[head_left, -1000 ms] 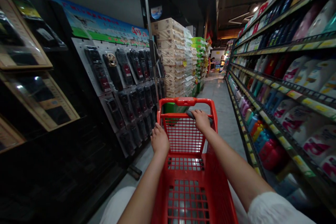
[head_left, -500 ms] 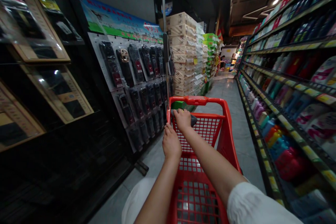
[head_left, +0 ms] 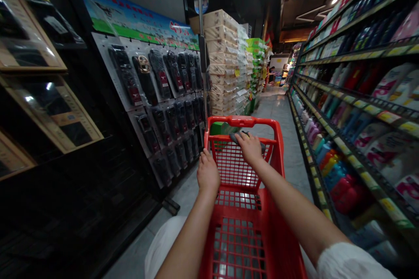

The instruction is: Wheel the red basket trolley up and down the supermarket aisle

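A red plastic shopping cart (head_left: 279, 237) with grid panels stands in front of me. My left hand (head_left: 208, 173) is closed over the cart's left rim, near the foot of an upright metal pole (head_left: 200, 4). My right hand (head_left: 250, 149) presses a dark grey cloth (head_left: 262, 146) onto the top edge of the cart's far grid panel. Parts of the cloth stick out on both sides of the fingers, below the red handle bar (head_left: 242, 120).
On the left, a display rack (head_left: 124, 122) holds packaged belts, beside boxed goods (head_left: 70, 117). Stacked cartons (head_left: 221, 61) stand beyond it. A long shelf of bottles (head_left: 356, 104) lines the right side. Grey tiled floor (head_left: 273, 109) runs between them.
My right hand has slid to the right along the panel's top edge with the cloth. My left hand stays on the left rim. The view has shifted slightly.
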A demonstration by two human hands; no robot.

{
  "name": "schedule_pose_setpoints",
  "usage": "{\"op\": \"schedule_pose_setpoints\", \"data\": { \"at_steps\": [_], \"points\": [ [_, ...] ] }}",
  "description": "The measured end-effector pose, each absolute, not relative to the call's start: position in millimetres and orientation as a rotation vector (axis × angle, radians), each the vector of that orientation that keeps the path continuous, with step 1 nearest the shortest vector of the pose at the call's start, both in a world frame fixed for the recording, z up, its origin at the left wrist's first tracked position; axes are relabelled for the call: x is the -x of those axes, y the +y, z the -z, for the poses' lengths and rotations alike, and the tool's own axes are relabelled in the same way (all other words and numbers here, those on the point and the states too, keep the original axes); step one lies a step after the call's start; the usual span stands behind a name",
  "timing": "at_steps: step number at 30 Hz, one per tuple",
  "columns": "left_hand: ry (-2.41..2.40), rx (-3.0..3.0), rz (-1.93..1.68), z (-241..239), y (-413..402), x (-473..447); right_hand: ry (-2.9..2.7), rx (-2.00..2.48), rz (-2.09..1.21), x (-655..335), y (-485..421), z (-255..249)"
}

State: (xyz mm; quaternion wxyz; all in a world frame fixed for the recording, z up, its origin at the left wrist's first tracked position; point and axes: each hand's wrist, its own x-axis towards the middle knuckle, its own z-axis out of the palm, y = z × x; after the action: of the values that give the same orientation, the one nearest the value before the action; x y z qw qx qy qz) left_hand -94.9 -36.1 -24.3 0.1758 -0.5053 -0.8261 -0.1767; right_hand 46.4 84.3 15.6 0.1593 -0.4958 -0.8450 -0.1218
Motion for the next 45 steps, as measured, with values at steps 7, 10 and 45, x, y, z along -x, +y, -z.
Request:
{"op": "schedule_pose_setpoints", "data": {
  "at_steps": [7, 10, 45],
  "points": [
    [-2.41, 1.421, 0.534, 23.6, -31.6, 91.9, -2.291, 1.576, 0.371, -54.7, 90.3, -22.1],
    [-2.404, 1.424, 0.56, 24.9, -32.9, 91.7, -2.396, 1.495, 0.324, -12.7, 86.4, -32.0],
    [-2.253, 1.427, 0.488, 23.9, -48.9, 112.2, -2.084, 1.827, 0.452, -53.9, 85.1, -31.6]
  ]
}}
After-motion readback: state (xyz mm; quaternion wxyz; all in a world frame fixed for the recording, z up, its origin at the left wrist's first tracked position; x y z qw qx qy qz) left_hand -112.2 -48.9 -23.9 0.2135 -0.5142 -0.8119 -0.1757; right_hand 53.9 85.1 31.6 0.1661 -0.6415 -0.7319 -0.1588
